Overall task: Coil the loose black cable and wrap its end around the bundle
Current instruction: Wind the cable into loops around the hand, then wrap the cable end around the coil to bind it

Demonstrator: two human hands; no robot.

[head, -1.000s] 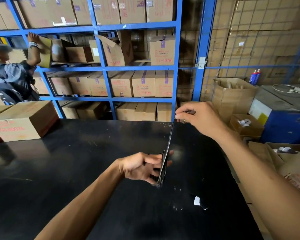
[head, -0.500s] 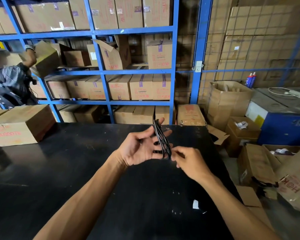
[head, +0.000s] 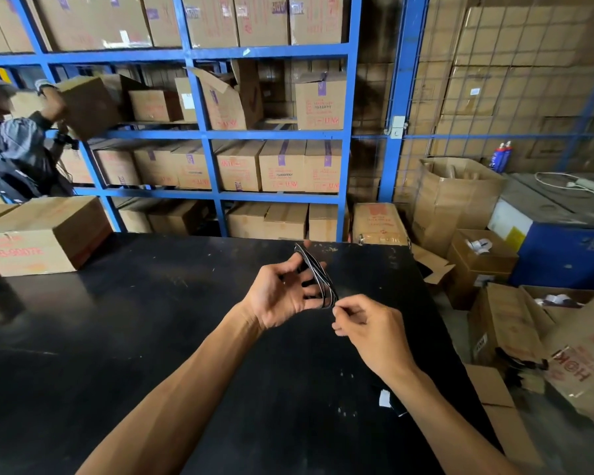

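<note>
From the head view, we are holding both hands above the glossy black tabletop (head: 151, 337), in front of blue steel shelving (head: 199, 132) stacked with brown cardboard boxes. Our left hand (head: 282, 296) is spreading its fingers wide, palm turned toward us, and the thin black cable (head: 318, 275) is looping around those splayed fingers as a narrow, elongated bundle of several turns, standing roughly upright from the fingertips down to the heel of the palm. Our right hand (head: 364, 320) is sitting just beside the lower end of the bundle, pinching the cable's free stretch between thumb and forefinger; the other fingers are curling loosely inward. We cannot tell how much slack is remaining beyond that pinch, since the tail is too thin and dark against the tabletop. We are judging the coiling to be nearly done, with the end-wrap about to begin. The next move is calling for the right hand to carry the free end crosswise around the middle of the loops while the left hand is keeping the turns together, then tucking the tip. A small white scrap (head: 384, 397) is lying on the tabletop under our right forearm, well apart from the work.
</note>
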